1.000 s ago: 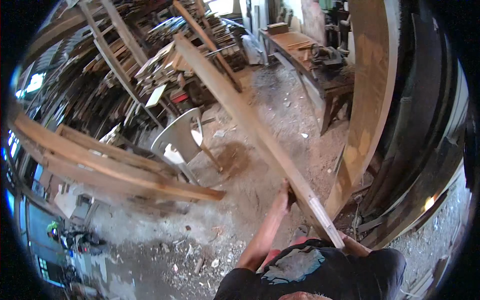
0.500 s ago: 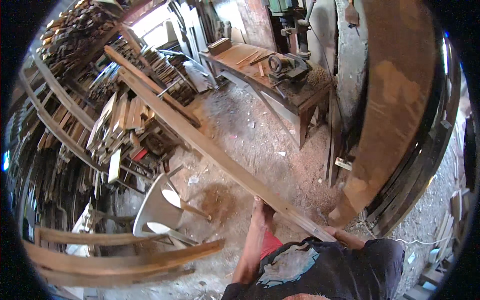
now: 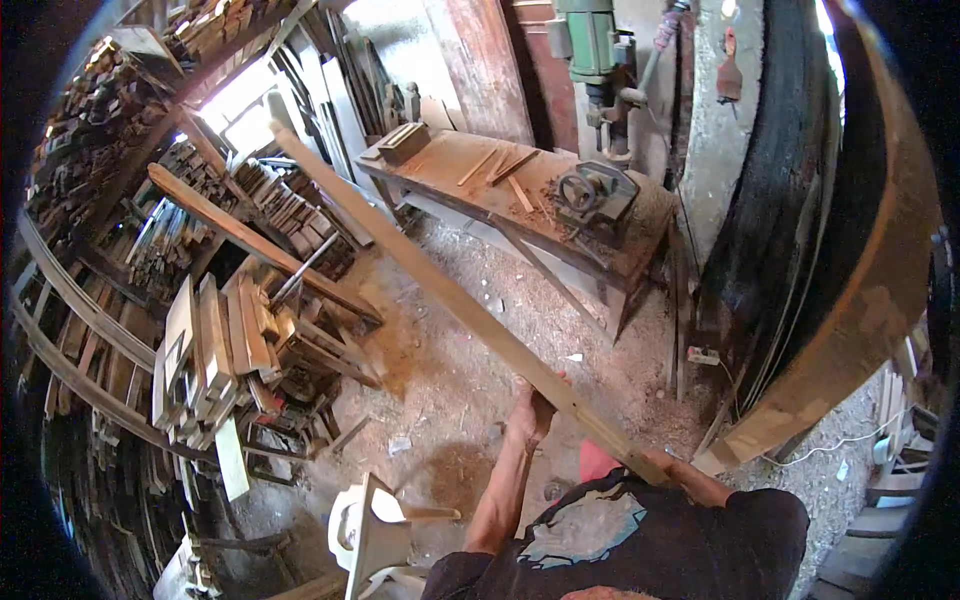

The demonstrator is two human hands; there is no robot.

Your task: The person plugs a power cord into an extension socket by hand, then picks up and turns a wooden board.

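Observation:
A long, narrow wooden plank (image 3: 420, 262) runs from my chest up and away to the far left, its far end raised above the stacks. My left hand (image 3: 530, 408) grips it from below, about a third of the way along. My right hand (image 3: 668, 468) holds its near end close to my body, mostly hidden under the plank. A wooden workbench (image 3: 470, 178) with a metal machine (image 3: 592, 192) and loose wood strips stands beyond the plank, on the right side of it.
Stacks of timber (image 3: 215, 340) fill the left side. A white plastic chair (image 3: 370, 525) stands at my lower left. A broad leaning board (image 3: 870, 310) and a dark curved band (image 3: 775, 200) rise on the right. Sawdust covers the floor (image 3: 450, 370).
My view has swung to the right: the workbench now sits in the middle and the timber stacks have slid left. Both hands keep hold of the plank, which swung along.

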